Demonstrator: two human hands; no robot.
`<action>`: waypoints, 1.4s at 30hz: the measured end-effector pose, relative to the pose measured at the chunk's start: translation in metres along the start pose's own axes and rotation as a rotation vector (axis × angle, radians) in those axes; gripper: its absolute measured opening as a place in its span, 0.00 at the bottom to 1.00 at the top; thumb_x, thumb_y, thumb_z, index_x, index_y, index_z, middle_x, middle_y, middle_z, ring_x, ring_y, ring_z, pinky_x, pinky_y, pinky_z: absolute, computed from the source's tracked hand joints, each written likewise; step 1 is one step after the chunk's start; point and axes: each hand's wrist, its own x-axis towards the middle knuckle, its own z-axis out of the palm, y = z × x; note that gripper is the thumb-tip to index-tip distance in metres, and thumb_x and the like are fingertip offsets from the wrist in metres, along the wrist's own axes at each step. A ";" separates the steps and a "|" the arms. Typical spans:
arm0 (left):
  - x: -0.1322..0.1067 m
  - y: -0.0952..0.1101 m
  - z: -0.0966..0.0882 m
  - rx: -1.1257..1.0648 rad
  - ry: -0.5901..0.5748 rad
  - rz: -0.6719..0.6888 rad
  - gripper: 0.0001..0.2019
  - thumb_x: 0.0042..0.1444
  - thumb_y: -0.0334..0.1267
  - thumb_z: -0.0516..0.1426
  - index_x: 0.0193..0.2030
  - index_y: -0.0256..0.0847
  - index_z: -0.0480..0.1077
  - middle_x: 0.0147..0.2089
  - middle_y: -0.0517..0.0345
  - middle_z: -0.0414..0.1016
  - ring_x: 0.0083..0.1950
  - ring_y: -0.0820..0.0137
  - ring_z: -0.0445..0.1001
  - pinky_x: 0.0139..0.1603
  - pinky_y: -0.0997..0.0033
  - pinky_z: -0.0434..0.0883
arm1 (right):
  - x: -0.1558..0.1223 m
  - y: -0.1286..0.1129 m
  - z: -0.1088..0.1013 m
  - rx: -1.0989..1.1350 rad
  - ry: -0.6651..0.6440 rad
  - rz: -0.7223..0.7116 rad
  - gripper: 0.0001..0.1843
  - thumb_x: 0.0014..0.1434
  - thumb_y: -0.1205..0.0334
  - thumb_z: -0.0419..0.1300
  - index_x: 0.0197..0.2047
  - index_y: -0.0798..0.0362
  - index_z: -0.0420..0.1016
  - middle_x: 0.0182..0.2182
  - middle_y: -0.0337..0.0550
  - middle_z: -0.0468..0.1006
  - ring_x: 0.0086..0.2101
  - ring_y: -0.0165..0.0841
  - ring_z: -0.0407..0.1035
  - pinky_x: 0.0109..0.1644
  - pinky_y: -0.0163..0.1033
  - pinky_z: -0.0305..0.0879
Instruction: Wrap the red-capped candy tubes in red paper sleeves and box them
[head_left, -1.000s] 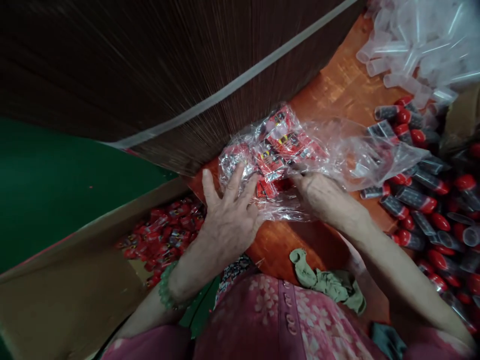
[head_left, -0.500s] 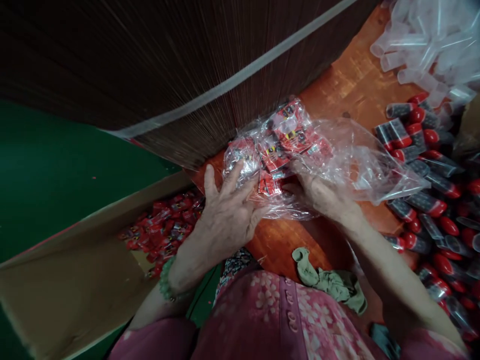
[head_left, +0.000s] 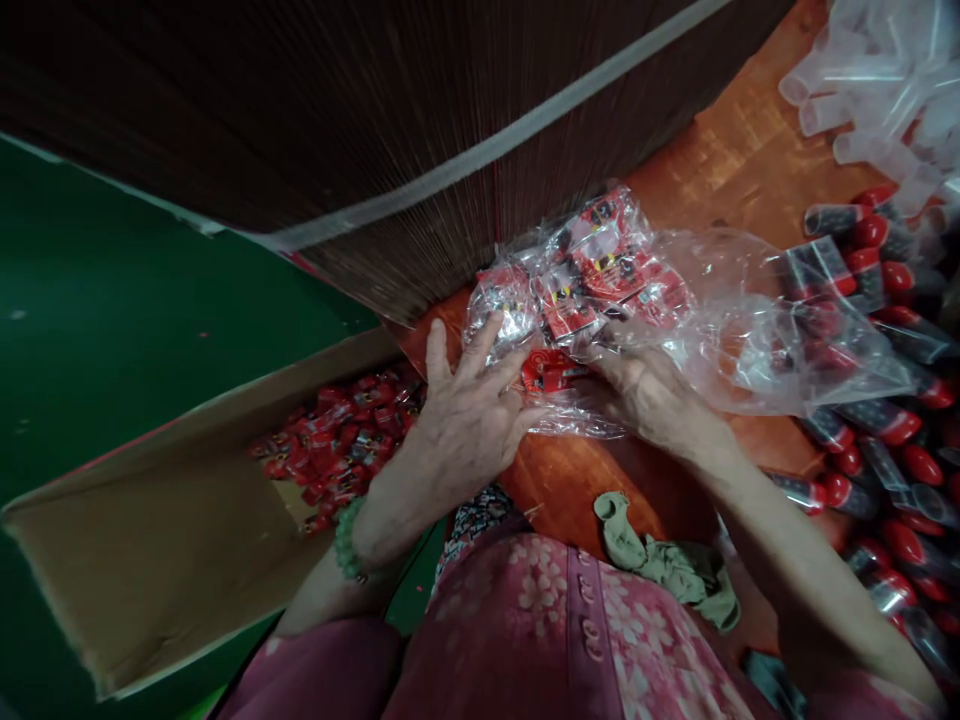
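Note:
A clear plastic bag [head_left: 720,345] lies on the orange-brown tabletop, with several small red printed packets [head_left: 611,245] inside its left part. My left hand [head_left: 469,430] rests at the bag's lower left edge, fingers stretched and spread, the tips touching the plastic. Opposite it, my right hand [head_left: 649,395] is at the front of the bag with its fingers curled in toward the packets. A flat red packet [head_left: 551,370] shows between the two hands. The right fingertips are partly hidden by plastic and shadow, so what they grip is unclear.
A strapped stack of brown cardboard [head_left: 450,130] rises behind the bag. At left is an open carton [head_left: 172,540] holding red packets [head_left: 352,440]. Red-capped clear tubes [head_left: 885,410] and empty tubes [head_left: 885,90] are heaped at right. A crumpled green cloth [head_left: 667,565] lies near my apron.
The view has shifted slightly, so most things appear a little further right. My right fingers have curled more at the bag's front, and the red packet between my hands lies differently. My left hand stays spread.

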 end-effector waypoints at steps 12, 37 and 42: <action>-0.001 0.003 0.000 -0.005 -0.022 0.003 0.16 0.65 0.40 0.54 0.31 0.37 0.78 0.56 0.43 0.77 0.71 0.40 0.59 0.66 0.17 0.47 | 0.010 -0.026 0.022 -0.294 0.106 0.058 0.07 0.61 0.65 0.58 0.39 0.52 0.79 0.45 0.51 0.77 0.48 0.45 0.68 0.54 0.53 0.67; -0.013 0.011 -0.006 -0.017 0.108 0.074 0.11 0.63 0.41 0.57 0.47 0.40 0.76 0.61 0.45 0.74 0.72 0.46 0.59 0.70 0.26 0.49 | -0.094 -0.047 -0.007 0.611 0.608 0.342 0.07 0.55 0.57 0.68 0.32 0.49 0.76 0.26 0.35 0.76 0.26 0.30 0.68 0.33 0.36 0.67; -0.013 0.060 0.002 -0.424 0.214 0.100 0.23 0.61 0.51 0.59 0.57 0.38 0.71 0.56 0.43 0.78 0.58 0.56 0.75 0.60 0.50 0.73 | -0.109 -0.046 0.028 1.187 0.780 0.518 0.12 0.50 0.52 0.70 0.32 0.49 0.75 0.27 0.35 0.78 0.25 0.29 0.69 0.34 0.36 0.71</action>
